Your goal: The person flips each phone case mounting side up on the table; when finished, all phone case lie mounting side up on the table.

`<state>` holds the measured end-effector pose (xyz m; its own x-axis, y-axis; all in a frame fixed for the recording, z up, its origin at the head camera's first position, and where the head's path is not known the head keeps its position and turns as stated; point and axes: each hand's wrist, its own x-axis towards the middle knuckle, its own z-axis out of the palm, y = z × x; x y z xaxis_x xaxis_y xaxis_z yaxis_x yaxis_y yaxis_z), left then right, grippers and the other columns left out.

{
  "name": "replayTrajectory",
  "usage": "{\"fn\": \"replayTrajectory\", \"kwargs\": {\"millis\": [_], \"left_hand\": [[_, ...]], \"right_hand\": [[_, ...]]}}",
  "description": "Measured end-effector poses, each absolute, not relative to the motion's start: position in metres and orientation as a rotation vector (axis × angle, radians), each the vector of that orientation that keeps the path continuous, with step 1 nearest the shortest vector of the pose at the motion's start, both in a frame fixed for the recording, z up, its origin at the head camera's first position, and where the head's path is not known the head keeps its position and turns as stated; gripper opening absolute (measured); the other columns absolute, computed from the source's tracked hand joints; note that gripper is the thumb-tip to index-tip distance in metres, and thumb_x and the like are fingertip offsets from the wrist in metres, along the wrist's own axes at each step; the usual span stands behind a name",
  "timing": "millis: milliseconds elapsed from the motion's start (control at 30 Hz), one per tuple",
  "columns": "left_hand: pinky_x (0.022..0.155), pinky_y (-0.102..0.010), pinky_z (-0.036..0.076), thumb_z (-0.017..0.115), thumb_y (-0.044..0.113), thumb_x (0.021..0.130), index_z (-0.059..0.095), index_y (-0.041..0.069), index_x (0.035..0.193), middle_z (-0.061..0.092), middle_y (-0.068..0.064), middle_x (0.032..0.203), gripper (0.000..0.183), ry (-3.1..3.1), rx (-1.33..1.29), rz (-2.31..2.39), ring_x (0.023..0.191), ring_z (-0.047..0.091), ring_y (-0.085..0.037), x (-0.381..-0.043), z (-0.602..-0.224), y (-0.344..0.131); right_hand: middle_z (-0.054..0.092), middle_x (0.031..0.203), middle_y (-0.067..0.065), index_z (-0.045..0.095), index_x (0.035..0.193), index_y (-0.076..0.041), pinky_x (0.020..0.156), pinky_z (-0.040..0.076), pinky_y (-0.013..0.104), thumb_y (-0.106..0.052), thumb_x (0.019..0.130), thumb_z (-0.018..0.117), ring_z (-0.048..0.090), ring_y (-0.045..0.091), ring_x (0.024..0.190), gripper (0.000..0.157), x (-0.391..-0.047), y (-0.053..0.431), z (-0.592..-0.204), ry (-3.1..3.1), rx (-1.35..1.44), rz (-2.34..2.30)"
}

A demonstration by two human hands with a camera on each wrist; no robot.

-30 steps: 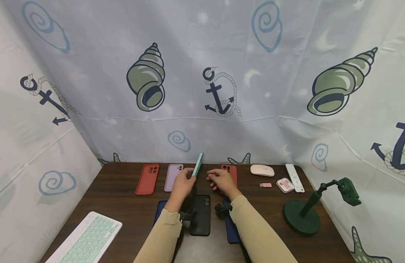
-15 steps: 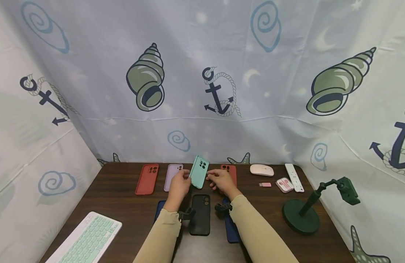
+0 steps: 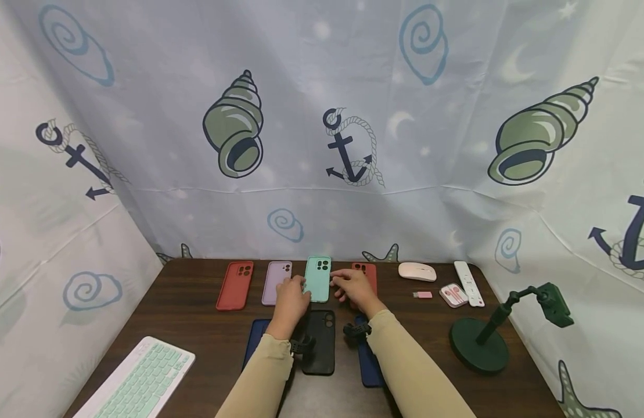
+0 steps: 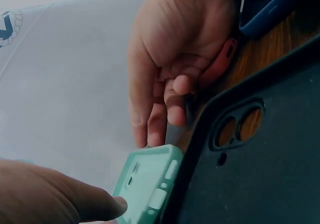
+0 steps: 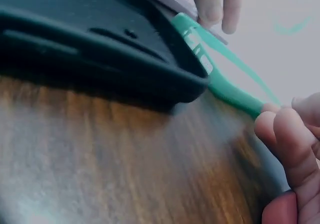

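A mint-green phone case [image 3: 317, 280] lies in the back row of the dark wood table. My left hand [image 3: 291, 301] pinches its left edge; in the left wrist view the thumb [image 4: 107, 206] rests at its inner side. Loosely bent, my right hand [image 3: 355, 288] has its fingertips [image 5: 270, 126] at the case's opposite edge, seemingly touching it. Just in front lies a black phone case [image 3: 319, 343]. A lilac phone case [image 3: 272, 284] is left of the mint one, and a red phone case [image 3: 371, 276] is partly hidden behind my right hand.
Another red case [image 3: 234, 285] lies far left. Two blue cases, left [image 3: 255, 337] and right [image 3: 370, 363], sit under the forearms. A keyboard [image 3: 144, 377] is front left; a mouse [image 3: 417, 271], remote [image 3: 468, 284] and green lamp [image 3: 478, 345] stand right.
My left hand has turned the mint case from edge-on to face-up and lowered it onto the table, moving slightly toward me. My right hand has stayed nearly still.
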<state>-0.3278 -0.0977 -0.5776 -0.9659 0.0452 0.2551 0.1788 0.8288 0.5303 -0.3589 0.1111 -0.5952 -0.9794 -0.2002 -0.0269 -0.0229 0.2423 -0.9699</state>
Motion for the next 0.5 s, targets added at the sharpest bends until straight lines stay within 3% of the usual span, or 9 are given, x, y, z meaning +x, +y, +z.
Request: {"fn": "replayTrajectory", "kwargs": {"millis": [267, 500], "left_hand": [[0.087, -0.047, 0.037, 0.077, 0.016, 0.088, 0.07, 0.004, 0.113, 0.068, -0.015, 0.094, 0.029, -2.692, -0.214, -0.984, 0.093, 0.057, -0.032, -0.324, -0.565, -0.092], [0.085, -0.044, 0.048, 0.071, 0.022, 0.094, 0.071, 0.011, 0.112, 0.066, -0.014, 0.107, 0.021, -2.657, -0.358, -1.181, 0.099, 0.06, -0.031, -0.316, -0.543, -0.076]], "right_hand": [[0.066, 0.119, 0.025, 0.06, 0.137, -0.004, 0.061, 0.057, 0.03, -0.028, 0.106, 0.055, 0.067, 0.031, 0.083, 0.04, -0.36, 0.121, -0.588, 2.12, -0.267, -2.051], [0.065, 0.109, 0.009, 0.051, 0.145, -0.001, 0.059, 0.043, 0.025, -0.04, 0.107, 0.047, 0.06, 0.016, 0.082, 0.054, -0.357, 0.141, -0.566, 1.631, -0.228, -2.417]]}}
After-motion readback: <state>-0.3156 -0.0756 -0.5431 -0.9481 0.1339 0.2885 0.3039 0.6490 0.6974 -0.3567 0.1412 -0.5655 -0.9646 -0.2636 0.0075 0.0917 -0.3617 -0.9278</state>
